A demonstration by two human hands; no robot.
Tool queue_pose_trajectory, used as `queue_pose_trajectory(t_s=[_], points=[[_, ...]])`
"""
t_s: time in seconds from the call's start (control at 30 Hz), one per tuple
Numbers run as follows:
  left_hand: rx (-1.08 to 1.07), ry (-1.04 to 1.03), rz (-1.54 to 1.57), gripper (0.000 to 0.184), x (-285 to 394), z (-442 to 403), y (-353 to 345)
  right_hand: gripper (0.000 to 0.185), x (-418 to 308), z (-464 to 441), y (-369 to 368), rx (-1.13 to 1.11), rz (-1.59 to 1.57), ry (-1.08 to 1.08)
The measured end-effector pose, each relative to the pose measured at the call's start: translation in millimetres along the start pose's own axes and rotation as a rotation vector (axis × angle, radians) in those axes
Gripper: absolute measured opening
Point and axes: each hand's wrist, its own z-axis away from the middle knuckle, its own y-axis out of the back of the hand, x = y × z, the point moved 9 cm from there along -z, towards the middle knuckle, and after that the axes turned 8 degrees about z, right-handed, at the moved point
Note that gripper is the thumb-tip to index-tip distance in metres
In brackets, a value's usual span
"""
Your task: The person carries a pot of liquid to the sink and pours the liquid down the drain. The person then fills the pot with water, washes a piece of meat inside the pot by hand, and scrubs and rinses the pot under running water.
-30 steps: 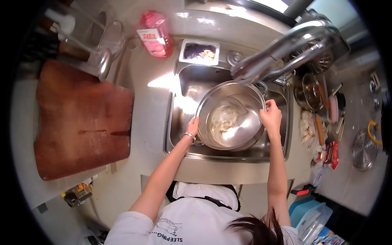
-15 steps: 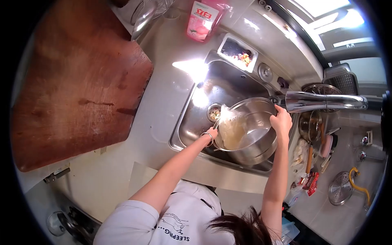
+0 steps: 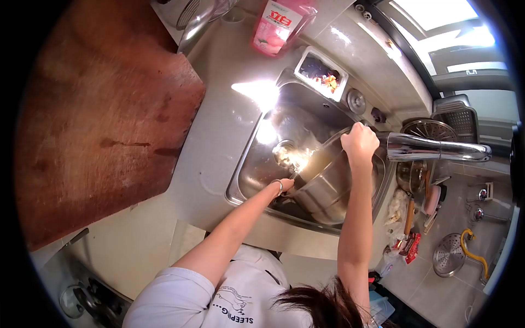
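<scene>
A large stainless steel pot (image 3: 325, 191) is tipped steeply over the sink (image 3: 239, 188), its mouth turned toward the drain (image 3: 284, 153). Cloudy water runs from its lower rim in a bright splash. My left hand (image 3: 284, 186), with a bangle at the wrist, is closed at the near-left side of the rim; the handle there is mostly hidden. On the far right side, my right hand (image 3: 361, 143) is closed around the raised edge, where the fingers cover the handle. The pot's inside is largely out of sight.
A chrome faucet (image 3: 437, 147) reaches in from the right beside my right hand. Behind the sink are a white tray with food scraps (image 3: 324, 74), a round metal strainer (image 3: 355, 101) and a pink detergent bottle (image 3: 279, 27). A big wooden board (image 3: 109, 120) covers the left counter.
The pot has tilted further, its right side lifted, so its outer wall now shows. My right hand has moved up and left. Water now splashes into the sink near the drain.
</scene>
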Motion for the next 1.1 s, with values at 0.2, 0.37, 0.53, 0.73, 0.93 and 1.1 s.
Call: queue_pose_trajectory(t_s=[0.2,0.37,0.53,0.73,0.93,1.1], points=[[-0.104,0.012,-0.006,0.042,11.6,27.4,-11.8,0.008,-31.6,-6.3,14.2,0.090,0.042,0.057],[-0.096,-0.031,-0.055,0.043,21.4,50.4,-14.9,0.008,-31.4,-6.4,17.3,0.088,0.060,0.035],[-0.024,-0.108,-0.108,0.044,37.2,72.4,-9.4,0.013,17.5,6.8,2.9,0.005,-0.139,-0.067],[-0.153,-0.066,0.084,0.036,57.3,129.0,4.3,0.037,123.7,30.9,-48.8,-0.044,-0.211,-0.193],[-0.276,0.056,0.364,0.013,60.1,153.0,5.7,0.049,181.3,76.4,-102.8,-0.148,-0.690,-0.134],[0.050,-0.157,0.281,0.008,88.5,179.1,32.4,0.039,179.2,84.1,-138.9,-0.147,-0.713,-0.129]])
